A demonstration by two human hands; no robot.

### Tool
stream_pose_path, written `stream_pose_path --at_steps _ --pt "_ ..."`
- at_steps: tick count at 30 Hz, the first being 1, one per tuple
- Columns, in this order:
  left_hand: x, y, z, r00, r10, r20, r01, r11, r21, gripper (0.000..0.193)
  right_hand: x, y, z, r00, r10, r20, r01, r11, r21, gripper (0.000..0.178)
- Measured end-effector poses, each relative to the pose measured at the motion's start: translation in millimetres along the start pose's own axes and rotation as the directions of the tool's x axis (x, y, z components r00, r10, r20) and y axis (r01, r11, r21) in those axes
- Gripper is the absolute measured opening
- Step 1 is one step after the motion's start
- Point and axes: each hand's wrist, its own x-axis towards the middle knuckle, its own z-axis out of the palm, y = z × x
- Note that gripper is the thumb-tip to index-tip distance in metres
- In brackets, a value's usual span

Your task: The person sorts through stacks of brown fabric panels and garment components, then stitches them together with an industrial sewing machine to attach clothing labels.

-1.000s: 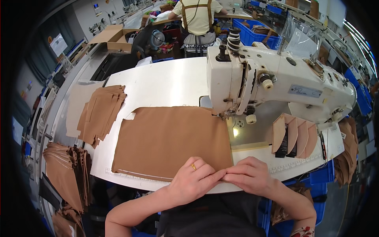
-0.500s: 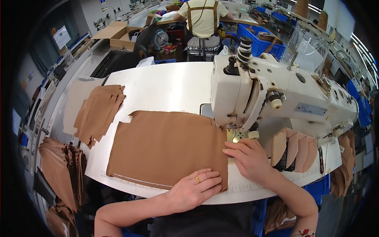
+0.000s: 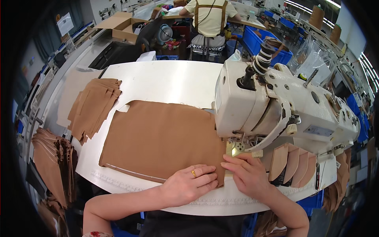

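Observation:
A large brown sheet of leather-like material (image 3: 162, 138) lies flat on the white table, its right edge beside the sewing machine's presser foot (image 3: 239, 138). My left hand (image 3: 187, 183), with a ring on one finger, rests flat on the sheet's near right corner, fingers stretched out. At the sheet's right edge, just below the lit needle plate (image 3: 238, 149), are the fingertips of my right hand (image 3: 250, 175). Those fingers are extended and bent a little; the thumb is mostly hidden. The white sewing machine (image 3: 284, 106) stands at the right.
A stack of brown cut pieces (image 3: 94, 104) lies on the left. More brown panels (image 3: 53, 166) hang past the table's left edge. A holder with curved dividers (image 3: 292, 164) sits right of my right hand. A person (image 3: 209, 19) sits further back, near a blue crate (image 3: 252, 41).
The view has shifted, so the machine appears larger and nearer. Relative to the brown sheet, my right hand has slid slightly toward me along its edge. My left hand stays on the corner.

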Motion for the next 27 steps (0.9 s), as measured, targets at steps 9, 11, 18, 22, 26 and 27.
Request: stream_pose_path --at_steps 9,11,18,22,26,27 --pt "10 -26 3 0.999 0.016 -0.027 -0.015 0.998 0.062 0.025 3 -7 -9 0.992 0.099 0.08 -0.106 0.99 0.088 0.045" --pt "13 -31 2 0.999 0.021 -0.024 -0.019 0.997 0.068 0.025 3 -9 -11 0.99 0.113 0.088 -0.119 0.99 0.072 0.045" --pt "23 -52 10 0.998 0.033 -0.047 -0.032 0.999 0.019 0.029 13 -7 -12 0.971 0.162 0.175 -0.155 0.987 -0.053 0.044" --pt "25 -59 15 0.995 0.013 -0.096 -0.021 0.997 -0.075 0.028 14 -5 -5 0.955 0.215 0.204 -0.186 0.971 -0.15 0.042" --pt "30 -67 15 0.994 0.04 -0.102 -0.047 0.997 -0.066 0.026 17 1 1 0.976 0.199 0.083 -0.195 0.979 -0.056 0.043" --pt "32 -69 13 0.995 0.045 -0.089 -0.049 0.997 -0.051 0.027 16 2 3 0.976 0.203 0.078 -0.197 0.978 -0.072 0.043"
